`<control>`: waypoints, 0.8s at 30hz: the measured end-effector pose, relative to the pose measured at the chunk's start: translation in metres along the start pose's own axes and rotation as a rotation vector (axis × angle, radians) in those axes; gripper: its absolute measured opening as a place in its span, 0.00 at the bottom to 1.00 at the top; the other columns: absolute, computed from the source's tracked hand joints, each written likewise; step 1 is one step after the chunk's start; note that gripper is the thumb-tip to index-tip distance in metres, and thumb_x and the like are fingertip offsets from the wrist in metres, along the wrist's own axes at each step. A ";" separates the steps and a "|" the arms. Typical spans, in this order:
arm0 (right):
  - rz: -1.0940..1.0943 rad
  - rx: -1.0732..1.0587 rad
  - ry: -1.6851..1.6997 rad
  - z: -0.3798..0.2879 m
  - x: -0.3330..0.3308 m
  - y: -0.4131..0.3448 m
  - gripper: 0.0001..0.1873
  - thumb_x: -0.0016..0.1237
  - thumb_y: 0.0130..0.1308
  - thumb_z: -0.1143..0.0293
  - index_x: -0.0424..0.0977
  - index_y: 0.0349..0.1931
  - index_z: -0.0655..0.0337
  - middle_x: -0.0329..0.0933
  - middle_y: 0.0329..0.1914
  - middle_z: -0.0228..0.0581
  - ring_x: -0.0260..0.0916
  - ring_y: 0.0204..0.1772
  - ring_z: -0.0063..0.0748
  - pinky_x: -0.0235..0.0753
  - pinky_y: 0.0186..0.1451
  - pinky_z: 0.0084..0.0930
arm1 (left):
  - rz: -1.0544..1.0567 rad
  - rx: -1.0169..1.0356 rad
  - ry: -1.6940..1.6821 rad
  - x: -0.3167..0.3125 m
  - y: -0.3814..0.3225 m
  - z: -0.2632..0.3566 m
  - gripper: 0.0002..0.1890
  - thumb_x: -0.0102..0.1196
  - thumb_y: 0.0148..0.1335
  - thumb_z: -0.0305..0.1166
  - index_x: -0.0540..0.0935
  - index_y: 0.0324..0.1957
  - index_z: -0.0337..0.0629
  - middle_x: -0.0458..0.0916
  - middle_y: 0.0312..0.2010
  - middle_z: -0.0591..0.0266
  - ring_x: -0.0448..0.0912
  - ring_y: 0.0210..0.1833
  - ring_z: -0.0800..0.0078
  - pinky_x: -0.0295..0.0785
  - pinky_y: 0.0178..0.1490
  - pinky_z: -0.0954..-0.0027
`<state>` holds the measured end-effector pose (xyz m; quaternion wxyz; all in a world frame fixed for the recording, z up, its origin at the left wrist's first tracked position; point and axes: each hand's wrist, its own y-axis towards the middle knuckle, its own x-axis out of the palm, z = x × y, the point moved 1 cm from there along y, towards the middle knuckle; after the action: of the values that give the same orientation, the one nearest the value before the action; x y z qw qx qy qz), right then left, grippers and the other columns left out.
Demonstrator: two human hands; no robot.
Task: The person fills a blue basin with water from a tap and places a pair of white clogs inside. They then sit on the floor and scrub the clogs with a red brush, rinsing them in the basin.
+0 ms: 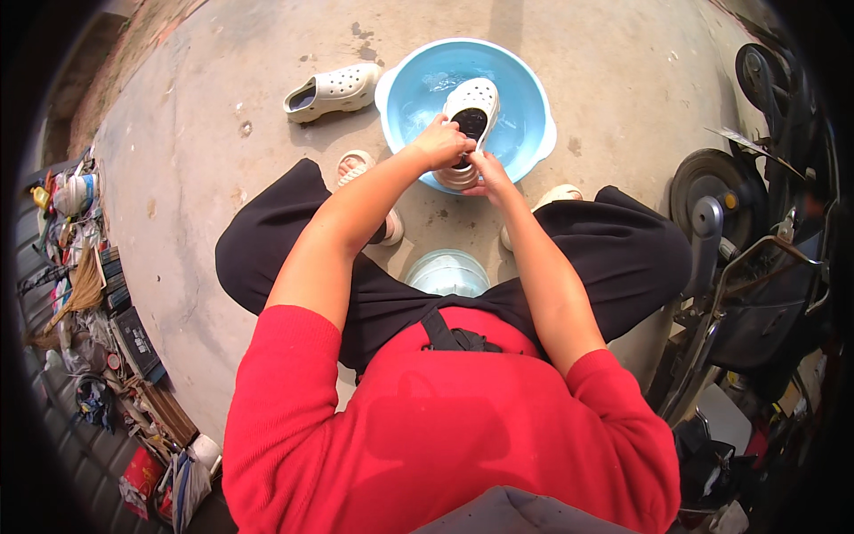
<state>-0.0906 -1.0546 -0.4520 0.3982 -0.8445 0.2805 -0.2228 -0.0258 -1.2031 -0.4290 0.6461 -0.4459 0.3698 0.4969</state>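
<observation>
Both hands are on a cream foam clog point(472, 97) with a dark insole, its toe pointing away from me. My left hand point(442, 141) grips its opening on the left side, fingers reaching over the inside. At the heel, my right hand point(492, 175) holds the right side, close to the left fingertips. What lies between the fingertips is too small to tell. Beneath the clog is a light blue plastic basin point(408, 80) with clear water in it. A matching clog point(343, 88) lies on the concrete, left of the basin.
Below my lap stands a translucent bluish plastic container point(448, 274). My sandalled feet flank the basin on the concrete floor point(193, 167). A wheeled metal frame point(717, 200) is at the right. Along the left edge are a straw broom point(83, 284), a dark box point(137, 339) and assorted clutter.
</observation>
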 end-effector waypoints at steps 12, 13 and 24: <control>0.065 -0.124 -0.202 -0.001 0.015 -0.002 0.31 0.47 0.53 0.60 0.55 0.56 0.60 0.70 0.45 0.46 0.76 0.38 0.38 0.80 0.27 0.31 | -0.381 -0.148 -0.001 -0.039 0.001 0.007 0.27 0.61 0.41 0.46 0.76 0.46 0.53 0.72 0.47 0.63 0.70 0.54 0.64 0.65 0.52 0.53; 0.072 -0.115 -0.170 0.001 0.014 -0.001 0.31 0.47 0.53 0.60 0.55 0.56 0.60 0.70 0.45 0.46 0.76 0.38 0.38 0.80 0.27 0.31 | -0.369 -0.112 0.079 -0.044 0.001 0.012 0.26 0.60 0.41 0.44 0.76 0.46 0.51 0.72 0.47 0.62 0.70 0.53 0.64 0.64 0.52 0.54; 0.002 -0.033 -0.106 -0.002 0.009 -0.006 0.34 0.49 0.56 0.48 0.56 0.58 0.54 0.65 0.54 0.38 0.70 0.49 0.35 0.78 0.34 0.33 | -0.105 -0.052 0.163 -0.004 -0.002 0.005 0.08 0.54 0.47 0.41 0.82 0.28 0.55 0.80 0.29 0.69 0.76 0.40 0.69 0.63 0.45 0.58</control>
<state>-0.0831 -1.0587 -0.4448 0.3987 -0.8613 0.2635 -0.1728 -0.0244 -1.1994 -0.4236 0.6270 -0.5204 0.3842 0.4340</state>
